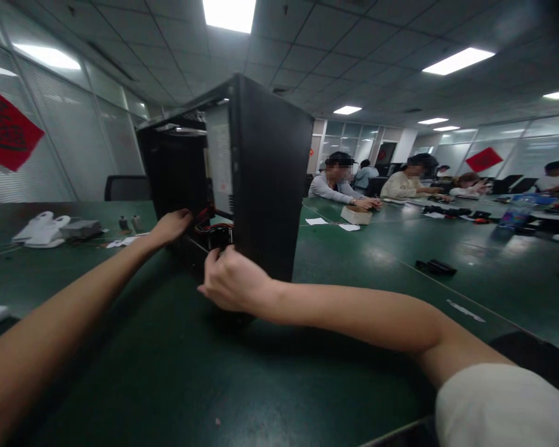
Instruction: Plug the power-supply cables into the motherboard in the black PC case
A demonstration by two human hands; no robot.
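Observation:
A black computer case (270,167) stands tilted on the green table, its open side facing me. Inside it show a silvery labelled metal box (220,164) and a bundle of dark and red cables (217,231). My left hand (174,225) is closed over the lower frame at the left of the opening, its fingertips partly hidden. Near the bottom right corner, my right hand (233,276) grips the lower edge, with fingers curled over the rim just below the cables.
White plastic bags (44,228), a grey box (81,229) and two small cylinders (130,223) lie to the left. At the right are a small open carton (355,215), black parts (435,267) and a large bottle (517,214). Several people sit across the table (363,254).

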